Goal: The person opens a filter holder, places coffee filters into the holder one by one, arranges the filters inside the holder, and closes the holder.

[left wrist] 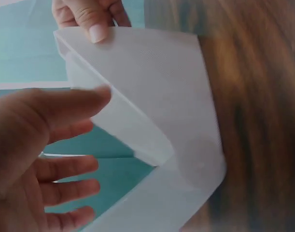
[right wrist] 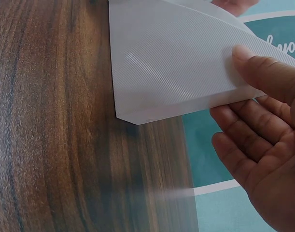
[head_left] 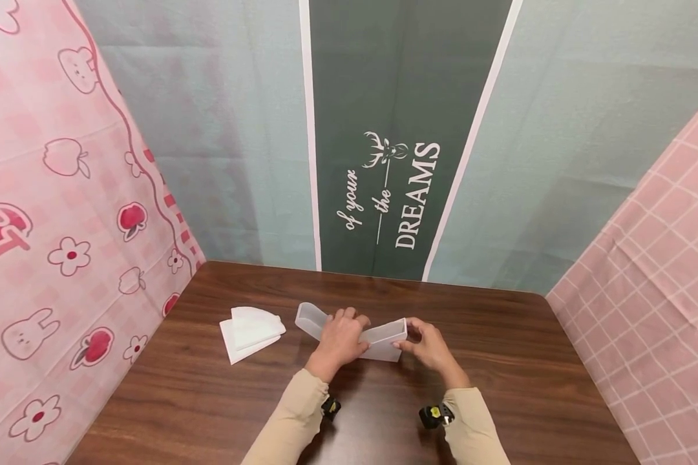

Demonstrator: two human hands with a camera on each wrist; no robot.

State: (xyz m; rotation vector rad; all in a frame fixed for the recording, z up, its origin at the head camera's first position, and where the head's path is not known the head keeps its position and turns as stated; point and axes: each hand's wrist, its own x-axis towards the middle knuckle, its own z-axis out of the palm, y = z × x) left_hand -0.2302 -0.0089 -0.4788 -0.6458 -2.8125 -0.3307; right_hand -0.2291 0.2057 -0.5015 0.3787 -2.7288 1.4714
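Holding a translucent white, finely ribbed plastic sheet folded into a shallow box-like sleeve (head_left: 378,339), the two hands work at opposite ends of it above the middle of the dark brown wood-grain table (head_left: 500,361). The left hand (head_left: 338,339) curls over the sleeve's upper fold, thumb (left wrist: 65,108) pressed on the inner flap and the other fingers spread loosely underneath; the right hand (head_left: 430,345) pinches the far edge between thumb (right wrist: 263,67) and fingers, palm otherwise relaxed and open. The sleeve is half-erected: one flap (head_left: 311,320) stands free to the left, and a creased corner (right wrist: 130,116) rests near or on the tabletop, though contact cannot be confirmed. The material appears thin, stiff along its score lines and springy elsewhere, with a matte, lightly corrugated face and a smooth, slippery look. Likely faults, as a judgement: the flap may spring back out if thumb pressure eases; the light pinch at the right may slip on the slick surface; forcing a fold off its score could leave a permanent whitened kink. Just left of the sleeve lies a small stack of flat white sheets with one rounded edge (head_left: 250,330), apart from both hands. Behind the table hangs a grey-green fabric backdrop with white lettering (head_left: 395,194); pink printed cloth with rabbits and apples (head_left: 64,226) hangs at left, pink checked cloth (head_left: 663,271) at right.
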